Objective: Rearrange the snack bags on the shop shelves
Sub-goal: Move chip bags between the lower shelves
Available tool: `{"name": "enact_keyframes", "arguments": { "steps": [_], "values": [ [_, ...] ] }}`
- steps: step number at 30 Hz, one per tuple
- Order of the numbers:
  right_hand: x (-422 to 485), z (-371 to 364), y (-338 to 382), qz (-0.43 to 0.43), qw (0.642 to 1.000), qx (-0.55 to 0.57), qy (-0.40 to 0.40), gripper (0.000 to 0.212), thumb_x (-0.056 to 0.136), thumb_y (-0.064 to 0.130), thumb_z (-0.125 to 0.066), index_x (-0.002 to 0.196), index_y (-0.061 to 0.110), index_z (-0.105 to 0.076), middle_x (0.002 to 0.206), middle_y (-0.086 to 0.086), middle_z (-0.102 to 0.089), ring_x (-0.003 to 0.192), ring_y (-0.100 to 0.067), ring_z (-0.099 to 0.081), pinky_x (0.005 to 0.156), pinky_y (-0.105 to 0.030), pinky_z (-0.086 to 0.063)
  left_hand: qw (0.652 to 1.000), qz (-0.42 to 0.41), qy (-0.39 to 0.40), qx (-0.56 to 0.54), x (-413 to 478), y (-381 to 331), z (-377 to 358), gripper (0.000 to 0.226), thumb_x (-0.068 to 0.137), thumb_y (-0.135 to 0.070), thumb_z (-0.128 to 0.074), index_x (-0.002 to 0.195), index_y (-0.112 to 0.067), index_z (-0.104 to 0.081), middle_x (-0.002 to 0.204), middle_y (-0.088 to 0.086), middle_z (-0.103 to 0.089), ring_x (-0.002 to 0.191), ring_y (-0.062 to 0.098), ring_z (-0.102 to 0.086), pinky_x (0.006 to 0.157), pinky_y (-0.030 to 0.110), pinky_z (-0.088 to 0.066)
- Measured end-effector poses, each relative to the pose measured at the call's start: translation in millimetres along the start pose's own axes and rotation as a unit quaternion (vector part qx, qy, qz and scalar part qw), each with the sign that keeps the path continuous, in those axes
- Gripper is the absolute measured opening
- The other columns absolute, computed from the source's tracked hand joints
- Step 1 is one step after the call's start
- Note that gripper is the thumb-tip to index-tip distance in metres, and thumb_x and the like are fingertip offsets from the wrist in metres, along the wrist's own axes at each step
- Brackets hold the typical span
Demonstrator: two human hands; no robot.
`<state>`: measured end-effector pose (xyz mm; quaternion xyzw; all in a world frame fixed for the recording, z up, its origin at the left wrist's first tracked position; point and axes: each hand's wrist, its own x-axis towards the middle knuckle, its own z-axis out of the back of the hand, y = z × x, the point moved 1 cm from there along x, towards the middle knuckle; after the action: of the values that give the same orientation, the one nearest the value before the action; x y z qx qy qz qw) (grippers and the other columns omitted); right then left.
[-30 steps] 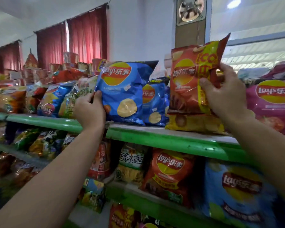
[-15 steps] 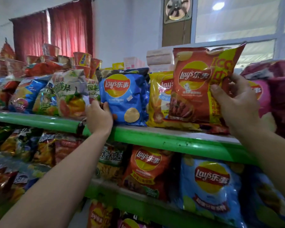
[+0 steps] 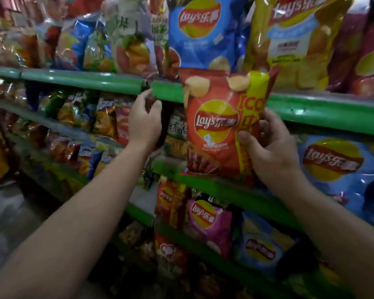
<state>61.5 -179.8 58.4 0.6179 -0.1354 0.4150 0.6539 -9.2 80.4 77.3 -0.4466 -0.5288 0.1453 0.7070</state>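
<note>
My right hand (image 3: 270, 147) grips a red Lay's bag (image 3: 214, 130) by its right edge and holds it upright in front of the second shelf (image 3: 225, 188), its top overlapping the green rail of the top shelf (image 3: 84, 79). My left hand (image 3: 145, 121) hovers just under that rail, left of the red bag, fingers curled and apart, holding nothing. A blue Lay's bag (image 3: 201, 33) and a yellow Lay's bag (image 3: 294, 39) stand on the top shelf above.
Snack bags crowd every shelf: a large blue Lay's bag (image 3: 337, 169) at right on the second shelf, a pink Lay's bag (image 3: 207, 223) and a small blue one (image 3: 261, 249) lower down, mixed bags (image 3: 99, 113) at left. Grey floor (image 3: 7, 212) shows at lower left.
My right hand has brought the red bag down from the top shelf to the second shelf's level. My left hand let go of the blue bag and dropped below the rail. The view tilted downward.
</note>
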Motion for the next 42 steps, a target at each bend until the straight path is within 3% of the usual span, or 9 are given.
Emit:
{"name": "enact_keyframes", "arguments": {
  "steps": [2, 6, 10, 14, 20, 28, 34, 39, 42],
  "values": [
    [-24.7, -15.8, -22.4, -0.029, 0.999, -0.019, 0.004, 0.057, 0.088, 0.030, -0.069, 0.140, 0.027, -0.044, 0.120, 0.003, -0.063, 0.107, -0.003, -0.063, 0.083, -0.030, -0.059, 0.999, 0.024, 0.001, 0.021, -36.6, 29.6, 9.2, 0.021, 0.093, -0.037, -0.048, 0.110, -0.032, -0.060, 0.101, -0.023, -0.058, 0.094, -0.003, -0.054, 0.077, 0.021, -0.042],
    [-71.7, -29.0, -66.5, -0.105, 0.994, -0.020, 0.022, 0.059, 0.087, 0.027, -0.071, 0.134, 0.044, -0.039, 0.128, 0.016, -0.057, 0.119, -0.006, -0.057, 0.098, -0.042, -0.052, 0.979, 0.160, 0.108, 0.062, -106.1, 104.4, 7.6, 0.013, 0.096, -0.026, -0.053, 0.097, -0.020, -0.064, 0.093, 0.002, -0.068, 0.089, 0.023, -0.063, 0.076, 0.036, -0.052],
    [-124.8, -21.3, -101.3, -0.186, 0.981, -0.054, 0.011, 0.068, 0.077, 0.041, -0.070, 0.137, 0.040, -0.038, 0.133, 0.007, -0.057, 0.121, -0.007, -0.057, 0.101, -0.043, -0.048, 0.932, 0.230, 0.260, 0.107, -162.4, 152.7, -16.6, 0.010, 0.093, -0.019, -0.062, 0.102, -0.017, -0.065, 0.090, -0.004, -0.065, 0.090, 0.020, -0.063, 0.067, 0.016, -0.048],
    [-177.5, 4.0, -124.0, -0.266, 0.954, -0.139, 0.013, 0.066, 0.081, 0.038, -0.072, 0.133, 0.050, -0.036, 0.120, 0.020, -0.057, 0.109, -0.003, -0.059, 0.092, -0.031, -0.047, 0.899, 0.266, 0.348, -0.025, -192.4, 175.4, -48.2, 0.059, 0.078, -0.026, -0.082, 0.126, -0.033, -0.049, 0.116, -0.016, -0.063, 0.103, -0.001, -0.061, 0.091, 0.021, -0.051],
    [-208.4, 44.9, -127.6, -0.334, 0.928, -0.166, 0.013, 0.064, 0.073, 0.054, -0.063, 0.132, 0.055, -0.037, 0.109, 0.041, -0.052, 0.090, 0.029, -0.051, 0.061, -0.003, -0.044, 0.888, 0.322, 0.326, -0.027, -206.6, 193.9, -83.9, 0.139, 0.062, -0.016, -0.092, 0.154, -0.029, 0.011, 0.134, -0.005, -0.044, 0.120, 0.012, -0.048, 0.100, 0.033, -0.043],
    [-228.9, 72.6, -118.5, -0.353, 0.912, -0.208, 0.005, 0.054, 0.081, 0.047, -0.064, 0.127, 0.049, -0.037, 0.106, 0.035, -0.054, 0.086, 0.020, -0.055, 0.057, -0.003, -0.043, 0.928, 0.241, 0.277, 0.057, -214.6, 197.8, -81.3, 0.071, 0.070, -0.036, -0.086, 0.128, -0.023, -0.047, 0.096, -0.015, -0.065, 0.089, 0.008, -0.066, 0.071, 0.020, -0.053],
    [-227.6, 90.1, -123.6, -0.375, 0.908, -0.182, 0.038, 0.051, 0.079, 0.039, -0.066, 0.125, 0.048, -0.043, 0.106, 0.025, -0.063, 0.091, 0.007, -0.063, 0.069, -0.015, -0.053, 0.947, 0.157, 0.278, 0.023, -218.1, 189.5, -60.6, 0.034, 0.075, -0.035, -0.082, 0.102, -0.033, -0.061, 0.087, -0.013, -0.073, 0.079, -0.005, -0.068, 0.067, 0.012, -0.054],
    [-227.9, 98.7, -136.7, -0.379, 0.892, -0.238, 0.065, 0.053, 0.089, 0.029, -0.066, 0.133, 0.044, -0.039, 0.118, 0.009, -0.058, 0.107, -0.016, -0.060, 0.091, -0.042, -0.054, 0.936, 0.218, 0.274, 0.020, -201.6, 190.5, -32.3, 0.018, 0.079, -0.035, -0.078, 0.094, -0.034, -0.067, 0.086, -0.012, -0.074, 0.081, 0.001, -0.069, 0.072, 0.021, -0.054],
    [-231.5, 91.6, -144.6, -0.376, 0.890, -0.247, 0.069, 0.060, 0.087, 0.034, -0.066, 0.140, 0.035, -0.037, 0.119, 0.011, -0.054, 0.111, -0.018, -0.058, 0.090, -0.038, -0.052, 0.920, 0.274, 0.280, 0.028, -194.8, 199.2, -6.2, 0.015, 0.075, -0.036, -0.081, 0.085, -0.039, -0.069, 0.080, -0.015, -0.075, 0.078, 0.006, -0.071, 0.069, 0.028, -0.057]
  ]
}}
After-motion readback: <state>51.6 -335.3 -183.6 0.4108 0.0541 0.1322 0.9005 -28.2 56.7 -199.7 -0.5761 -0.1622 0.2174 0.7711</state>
